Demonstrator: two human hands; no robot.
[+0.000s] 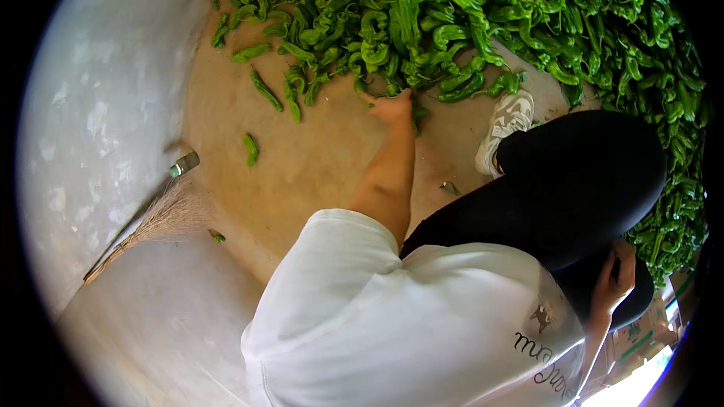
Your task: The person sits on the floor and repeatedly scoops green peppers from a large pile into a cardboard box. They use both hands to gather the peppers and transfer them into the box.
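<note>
My left hand [390,106] reaches out to the near edge of a large heap of green peppers [373,51]. Its fingers go in among the peppers and are partly hidden, so whether they grip any is unclear. A long pepper [403,17] points away just beyond the hand. Off to the right, my right hand [619,274] hangs loosely beside my bent black-clad leg [582,181]. Its fingers are slightly curled, with nothing seen in them.
Loose peppers lie on the tan floor [305,164], one pepper [250,150] well apart. A straw broom [164,217] and a green-capped cylinder [184,164] are by the left wall. My shoe [506,130] stands near the heap. Cardboard boxes [633,333] sit at lower right.
</note>
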